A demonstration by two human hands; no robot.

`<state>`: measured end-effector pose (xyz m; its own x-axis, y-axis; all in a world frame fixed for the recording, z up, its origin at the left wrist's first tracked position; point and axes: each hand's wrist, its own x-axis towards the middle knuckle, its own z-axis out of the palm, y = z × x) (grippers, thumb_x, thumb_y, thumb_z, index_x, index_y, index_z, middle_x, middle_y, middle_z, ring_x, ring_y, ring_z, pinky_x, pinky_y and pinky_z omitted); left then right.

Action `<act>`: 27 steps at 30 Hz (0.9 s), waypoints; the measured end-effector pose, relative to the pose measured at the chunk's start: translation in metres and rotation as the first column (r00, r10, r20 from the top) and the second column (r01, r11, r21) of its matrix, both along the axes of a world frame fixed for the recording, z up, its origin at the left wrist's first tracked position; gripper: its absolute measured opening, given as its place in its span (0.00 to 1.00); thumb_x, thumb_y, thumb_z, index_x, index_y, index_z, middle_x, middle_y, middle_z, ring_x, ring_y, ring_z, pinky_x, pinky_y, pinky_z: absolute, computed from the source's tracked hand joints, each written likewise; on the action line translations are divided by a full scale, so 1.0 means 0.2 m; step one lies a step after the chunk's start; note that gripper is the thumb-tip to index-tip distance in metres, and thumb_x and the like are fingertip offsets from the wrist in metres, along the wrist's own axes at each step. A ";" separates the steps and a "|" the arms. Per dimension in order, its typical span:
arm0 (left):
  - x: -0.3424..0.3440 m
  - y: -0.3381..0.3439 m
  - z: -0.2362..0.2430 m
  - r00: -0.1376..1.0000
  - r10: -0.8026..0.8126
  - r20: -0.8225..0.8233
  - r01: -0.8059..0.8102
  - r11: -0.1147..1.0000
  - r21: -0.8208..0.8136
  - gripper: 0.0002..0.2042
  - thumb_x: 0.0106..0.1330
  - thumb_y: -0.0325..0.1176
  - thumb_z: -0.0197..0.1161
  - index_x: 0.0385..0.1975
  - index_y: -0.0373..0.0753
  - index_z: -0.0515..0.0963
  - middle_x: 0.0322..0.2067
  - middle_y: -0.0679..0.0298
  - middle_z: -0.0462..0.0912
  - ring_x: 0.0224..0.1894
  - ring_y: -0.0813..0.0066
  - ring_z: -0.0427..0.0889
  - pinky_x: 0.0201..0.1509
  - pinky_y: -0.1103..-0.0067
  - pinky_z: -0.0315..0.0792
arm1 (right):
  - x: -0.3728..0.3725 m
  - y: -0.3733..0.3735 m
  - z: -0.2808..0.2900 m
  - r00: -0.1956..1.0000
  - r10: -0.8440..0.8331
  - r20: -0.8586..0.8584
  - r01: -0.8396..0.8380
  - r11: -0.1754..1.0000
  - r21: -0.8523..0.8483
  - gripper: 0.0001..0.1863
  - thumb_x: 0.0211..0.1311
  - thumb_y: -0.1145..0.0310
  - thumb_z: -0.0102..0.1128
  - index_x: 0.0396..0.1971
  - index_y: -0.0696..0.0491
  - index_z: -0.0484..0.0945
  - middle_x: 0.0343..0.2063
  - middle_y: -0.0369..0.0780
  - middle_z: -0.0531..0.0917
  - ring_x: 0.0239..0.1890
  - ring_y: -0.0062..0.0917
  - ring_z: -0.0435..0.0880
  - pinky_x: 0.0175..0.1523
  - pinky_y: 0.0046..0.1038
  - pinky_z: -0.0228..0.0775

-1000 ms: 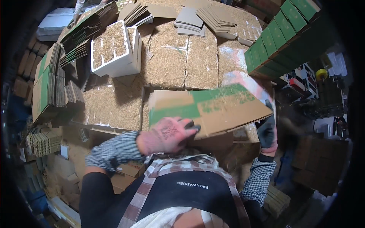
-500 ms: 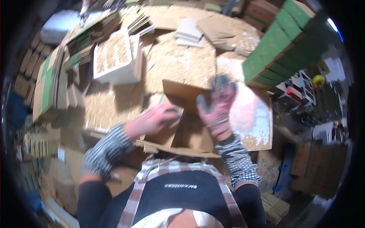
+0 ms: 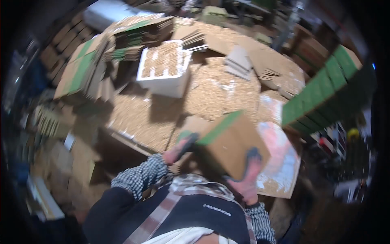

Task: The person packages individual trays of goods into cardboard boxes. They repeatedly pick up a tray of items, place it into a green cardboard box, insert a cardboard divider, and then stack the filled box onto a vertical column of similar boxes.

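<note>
In front of me a brown cardboard box (image 3: 223,142) with a green stripe is tilted at the table's near edge, somewhat blurred. My left hand (image 3: 180,146), in a pink glove with dark fingers, grips its left side. My right hand (image 3: 245,175), gloved the same way, is wrapped on its lower right side. Behind the box lie panels spread with straw-coloured shavings (image 3: 219,93). A pink-and-white patched board (image 3: 276,158) lies just to its right.
A white foam box (image 3: 162,85) holding shavings stands mid-table. Folded cartons (image 3: 77,71) lie at the left, loose cardboard sheets (image 3: 237,63) toward the back. A tall row of green boxes (image 3: 321,95) stands at the right. Another person's hands (image 3: 183,4) show at the far edge.
The flat folded carton from a second ago became an open-sided shape and is now turned to show its outer faces. Both hands moved onto its sides, and my view shifted.
</note>
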<state>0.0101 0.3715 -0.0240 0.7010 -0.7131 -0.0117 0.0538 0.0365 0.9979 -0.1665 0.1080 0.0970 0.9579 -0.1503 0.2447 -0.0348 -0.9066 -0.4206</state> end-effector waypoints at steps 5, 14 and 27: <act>0.06 -0.20 1.02 0.867 -0.124 0.482 0.153 0.988 -0.021 0.22 0.58 0.29 0.63 0.54 0.39 0.73 0.46 0.58 0.78 0.48 0.66 0.79 0.51 0.75 0.74 | -0.14 0.01 -0.51 0.988 -0.064 -0.143 0.154 0.573 0.805 0.39 0.61 0.67 0.62 0.69 0.60 0.53 0.63 0.44 0.67 0.59 0.31 0.73 0.65 0.31 0.64; -0.19 -0.09 0.77 0.578 -0.141 0.804 -0.077 0.971 0.226 0.22 0.55 0.44 0.66 0.51 0.47 0.77 0.51 0.53 0.74 0.54 0.57 0.72 0.60 0.63 0.66 | 0.18 0.04 -0.12 0.970 -0.055 -0.235 0.080 0.992 0.098 0.39 0.49 0.72 0.69 0.63 0.59 0.64 0.66 0.48 0.61 0.70 0.38 0.58 0.71 0.38 0.53; -0.20 0.19 0.41 0.814 0.407 0.414 -0.558 0.747 0.363 0.28 0.59 0.28 0.55 0.63 0.33 0.62 0.59 0.44 0.68 0.59 0.47 0.71 0.62 0.65 0.67 | 2.13 0.59 -0.23 0.817 0.407 -0.409 0.300 0.306 0.904 0.23 0.62 0.59 0.58 0.54 0.53 0.65 0.38 0.48 0.79 0.27 0.36 0.84 0.32 0.33 0.84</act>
